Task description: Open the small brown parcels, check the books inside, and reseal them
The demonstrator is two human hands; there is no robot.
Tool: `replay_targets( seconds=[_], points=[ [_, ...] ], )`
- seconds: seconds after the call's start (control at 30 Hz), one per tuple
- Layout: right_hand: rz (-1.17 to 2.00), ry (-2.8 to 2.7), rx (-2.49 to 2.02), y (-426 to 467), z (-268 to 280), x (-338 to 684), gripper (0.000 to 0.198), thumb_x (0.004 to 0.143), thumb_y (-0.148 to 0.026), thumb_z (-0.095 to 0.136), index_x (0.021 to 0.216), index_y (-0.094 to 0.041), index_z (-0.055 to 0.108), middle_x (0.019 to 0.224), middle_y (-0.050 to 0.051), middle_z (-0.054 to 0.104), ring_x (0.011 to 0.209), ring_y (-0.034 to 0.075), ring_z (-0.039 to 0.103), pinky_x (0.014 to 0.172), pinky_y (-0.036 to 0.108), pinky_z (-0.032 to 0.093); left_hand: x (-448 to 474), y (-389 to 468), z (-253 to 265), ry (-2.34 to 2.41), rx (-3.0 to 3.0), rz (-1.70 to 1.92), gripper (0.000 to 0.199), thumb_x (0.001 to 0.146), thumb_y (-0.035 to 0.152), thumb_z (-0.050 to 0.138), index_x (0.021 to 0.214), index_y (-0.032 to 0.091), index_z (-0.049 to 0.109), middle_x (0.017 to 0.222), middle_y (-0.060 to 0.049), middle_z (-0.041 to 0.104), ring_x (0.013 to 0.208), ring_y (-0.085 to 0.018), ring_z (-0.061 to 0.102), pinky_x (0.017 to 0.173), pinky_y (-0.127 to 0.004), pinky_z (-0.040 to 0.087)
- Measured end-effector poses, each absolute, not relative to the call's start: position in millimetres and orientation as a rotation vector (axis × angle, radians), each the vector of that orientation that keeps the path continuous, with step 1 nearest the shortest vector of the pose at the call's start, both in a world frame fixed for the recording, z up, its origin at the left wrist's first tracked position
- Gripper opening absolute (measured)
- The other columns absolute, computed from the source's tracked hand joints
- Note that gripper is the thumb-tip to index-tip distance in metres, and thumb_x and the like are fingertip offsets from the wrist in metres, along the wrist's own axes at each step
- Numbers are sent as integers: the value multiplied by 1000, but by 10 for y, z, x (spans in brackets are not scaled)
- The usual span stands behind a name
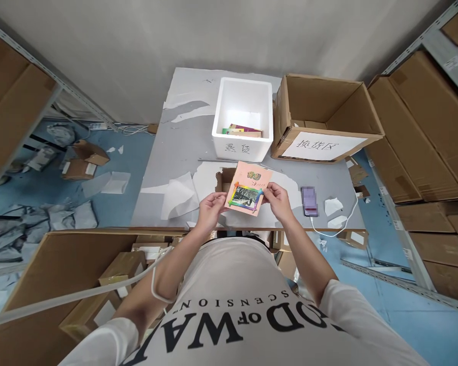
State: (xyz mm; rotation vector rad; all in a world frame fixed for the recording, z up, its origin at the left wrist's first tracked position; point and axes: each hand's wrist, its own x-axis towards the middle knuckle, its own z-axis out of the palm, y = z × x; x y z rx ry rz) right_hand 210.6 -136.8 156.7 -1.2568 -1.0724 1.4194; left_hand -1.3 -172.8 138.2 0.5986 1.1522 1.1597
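One bare left hand (211, 207) and one bare right hand (278, 201) pinch a pink rectangular paper booklet (249, 188) above the grey table (154, 170); beyond, colourful flat items (245, 132) already lie inside the white foam box (260, 151), the booklet outside.

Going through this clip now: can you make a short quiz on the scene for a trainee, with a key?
1. True or false: the left hand and the right hand both hold the pink booklet.

2. Which thing stands beside the open cardboard carton, on its left in the picture? A: the pink booklet. B: the white box. C: a roll of tape.

3. Fill in: a white ____ runs from the lower end of the phone.

Key: 1. True. 2. B. 3. Cable.
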Motion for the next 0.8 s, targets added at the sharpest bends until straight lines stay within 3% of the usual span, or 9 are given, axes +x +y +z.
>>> replay_targets(
  seconds=[0.17, 0.3, 0.53, 0.67, 0.8],
  points=[
    [1458, -1123, -1298, -1332, 1618, 2241, 33, 71, -50, 69, 83, -20, 62, 68, -2, 66, 57, 12, 61, 53, 26, 54, -150, -1809, 1386, 1148, 704, 908, 48, 60, 50, 82, 89, 14, 69, 81, -9, 75, 74, -20, 72, 69, -31, 57],
    [1493, -1201, -1267, -1316, 1571, 2282, 31, 75, -49, 67, 86, -20, 65, 69, -1, 67, 59, 12, 60, 54, 25, 52, -49, -1953, 1363, 1196, 695, 898, 46, 57, 52, 82, 79, 13, 69, 74, -9, 74, 68, -20, 71, 66, -32, 56],
    [1603, -1121, -1183, -1242, 1541, 2332, 26, 73, -42, 66, 88, -21, 67, 73, 0, 68, 65, 14, 62, 60, 28, 52, 1, -2047, 1359, 1181, 684, 943, 47, 57, 53, 82, 77, 14, 67, 72, -7, 74, 66, -18, 70, 62, -29, 54],
    [1569, -1066, -1130, -1106, 1568, 2357, 38, 69, -39, 68, 104, -24, 66, 83, 1, 70, 69, 15, 63, 63, 29, 51, -27, -2083, 1376, 1133, 631, 928, 43, 58, 50, 83, 75, 14, 67, 69, -6, 73, 63, -16, 69, 61, -26, 53],
    [1542, -1261, -1054, -924, 1614, 2405, 56, 68, -43, 76, 119, -30, 61, 98, 2, 69, 86, 18, 63, 73, 31, 52, -61, -2116, 1398, 1063, 574, 893, 41, 58, 47, 84, 76, 14, 67, 67, -5, 72, 59, -15, 68, 57, -24, 51]
  ],
)
